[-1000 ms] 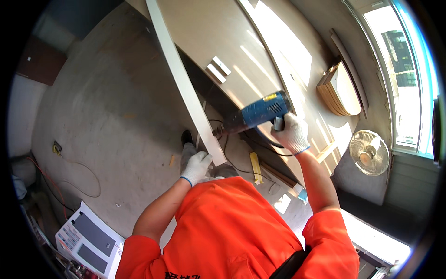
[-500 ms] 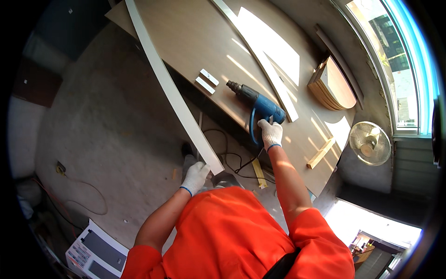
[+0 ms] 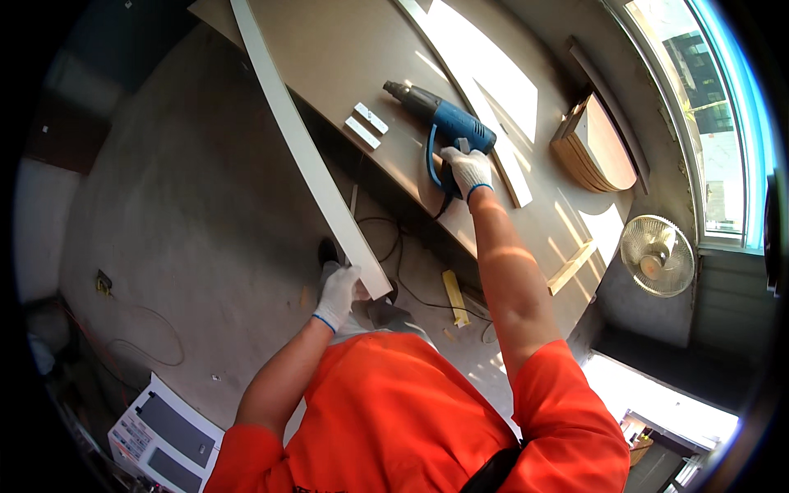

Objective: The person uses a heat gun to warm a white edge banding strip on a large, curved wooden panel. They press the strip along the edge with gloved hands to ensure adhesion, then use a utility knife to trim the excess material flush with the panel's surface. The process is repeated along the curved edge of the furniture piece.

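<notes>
A blue heat gun (image 3: 454,120) with a dark nozzle is over the wooden table (image 3: 329,74), its nozzle pointing to the far left. My gloved right hand (image 3: 468,167) is wrapped round its handle. In my gloved left hand (image 3: 339,297) is the near end of a long pale strip (image 3: 308,160), which runs away past the table's left edge to the far side. Two short white pieces (image 3: 366,125) lie side by side on the table, left of the heat gun. A second long pale strip (image 3: 468,90) lies on the table beyond the gun.
A stack of curved wooden panels (image 3: 593,148) and a short wood block (image 3: 572,267) are on the table's right. A round fan (image 3: 657,255) stands beside it. The gun's cord (image 3: 403,246) trails below the table's edge. A white box (image 3: 168,435) sits at lower left.
My right hand has moved the heat gun farther out and slightly left. My left hand and the strip's near end have shifted slightly left and away from me.
</notes>
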Available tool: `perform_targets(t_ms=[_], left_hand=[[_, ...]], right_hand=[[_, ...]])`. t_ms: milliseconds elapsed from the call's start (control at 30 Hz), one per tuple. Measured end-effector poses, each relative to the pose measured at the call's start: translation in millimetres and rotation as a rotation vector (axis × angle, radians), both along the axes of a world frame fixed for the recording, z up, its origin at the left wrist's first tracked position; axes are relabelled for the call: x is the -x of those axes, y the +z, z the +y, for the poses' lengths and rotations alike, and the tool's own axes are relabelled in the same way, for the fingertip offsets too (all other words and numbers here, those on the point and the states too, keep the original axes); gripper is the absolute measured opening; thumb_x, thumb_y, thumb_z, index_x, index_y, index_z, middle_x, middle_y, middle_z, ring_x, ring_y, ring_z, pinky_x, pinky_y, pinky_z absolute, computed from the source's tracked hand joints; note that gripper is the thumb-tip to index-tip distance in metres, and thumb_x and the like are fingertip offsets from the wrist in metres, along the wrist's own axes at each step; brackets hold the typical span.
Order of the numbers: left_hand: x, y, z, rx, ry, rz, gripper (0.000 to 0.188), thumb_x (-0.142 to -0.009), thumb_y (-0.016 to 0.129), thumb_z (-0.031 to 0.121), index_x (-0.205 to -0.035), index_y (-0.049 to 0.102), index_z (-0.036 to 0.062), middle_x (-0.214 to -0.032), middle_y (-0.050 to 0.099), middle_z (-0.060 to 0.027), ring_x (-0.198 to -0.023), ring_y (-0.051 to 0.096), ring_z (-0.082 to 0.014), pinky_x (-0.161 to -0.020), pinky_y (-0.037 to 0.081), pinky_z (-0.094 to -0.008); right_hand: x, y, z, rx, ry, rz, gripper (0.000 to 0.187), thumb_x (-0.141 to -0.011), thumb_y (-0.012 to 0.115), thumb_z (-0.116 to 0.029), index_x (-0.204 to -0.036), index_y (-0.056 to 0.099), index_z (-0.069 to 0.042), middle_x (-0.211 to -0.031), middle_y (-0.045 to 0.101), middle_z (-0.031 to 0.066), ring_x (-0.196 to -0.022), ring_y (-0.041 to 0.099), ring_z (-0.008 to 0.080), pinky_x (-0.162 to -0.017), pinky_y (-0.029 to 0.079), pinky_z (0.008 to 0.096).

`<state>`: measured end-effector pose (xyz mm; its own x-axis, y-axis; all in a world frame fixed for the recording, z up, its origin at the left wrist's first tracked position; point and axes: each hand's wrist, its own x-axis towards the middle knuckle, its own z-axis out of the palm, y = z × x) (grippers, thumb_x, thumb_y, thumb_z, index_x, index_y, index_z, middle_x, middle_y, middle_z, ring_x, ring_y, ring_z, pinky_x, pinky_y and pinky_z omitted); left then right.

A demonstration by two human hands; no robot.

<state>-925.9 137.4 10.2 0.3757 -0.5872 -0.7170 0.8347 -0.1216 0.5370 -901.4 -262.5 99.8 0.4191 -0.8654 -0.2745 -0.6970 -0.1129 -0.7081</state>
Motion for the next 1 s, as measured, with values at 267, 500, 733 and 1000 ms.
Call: perform_targets(t_ms=[267, 500, 733, 1000], left_hand=[[2.8, 13.6, -38.5, 0.337, 0.356, 0.378, 0.076, -0.103, 0.057, 0.076, -0.125, 0.063, 0.0034, -0.108, 0.071, -0.0181, -0.098, 0.073, -0.0389, -0.084, 0.06, -0.0525], [8.4, 26.4, -49.8, 0.293, 0.402, 0.44, 0.087, -0.098, 0.051, 0.086, -0.119, 0.063, 0.0015, -0.099, 0.067, -0.0159, -0.09, 0.066, -0.0352, -0.085, 0.057, -0.0516], [8.8, 20.0, -50.3, 0.293, 0.41, 0.453, 0.087, -0.098, 0.051, 0.086, -0.116, 0.064, 0.0017, -0.094, 0.064, -0.0148, -0.087, 0.065, -0.0346, -0.081, 0.056, -0.0508], [8.3, 18.4, -52.3, 0.258, 0.415, 0.462, 0.088, -0.098, 0.048, 0.087, -0.116, 0.062, 0.0014, -0.093, 0.064, -0.0148, -0.083, 0.063, -0.0332, -0.078, 0.054, -0.0486]], right_hand=[[134.9, 79.2, 178.8, -0.108, 0.325, 0.19, 0.057, -0.089, 0.081, -0.043, -0.128, 0.069, -0.004, -0.116, 0.078, 0.0201, -0.108, 0.077, 0.0355, -0.095, 0.059, 0.0417], [197.5, 7.4, 272.7, -0.003, 0.39, 0.082, 0.051, -0.096, 0.08, -0.039, -0.13, 0.067, -0.004, -0.105, 0.077, 0.0174, -0.095, 0.078, 0.0338, -0.084, 0.061, 0.0435], [184.1, 3.7, 290.1, -0.174, 0.218, 0.082, 0.052, -0.098, 0.078, -0.034, -0.138, 0.059, -0.006, -0.104, 0.079, 0.0191, -0.096, 0.079, 0.0371, -0.084, 0.062, 0.0463], [183.0, 3.6, 300.7, -0.157, 0.182, 0.059, 0.053, -0.097, 0.078, -0.033, -0.141, 0.061, -0.009, -0.108, 0.078, 0.02, -0.099, 0.078, 0.0397, -0.086, 0.061, 0.0478]])
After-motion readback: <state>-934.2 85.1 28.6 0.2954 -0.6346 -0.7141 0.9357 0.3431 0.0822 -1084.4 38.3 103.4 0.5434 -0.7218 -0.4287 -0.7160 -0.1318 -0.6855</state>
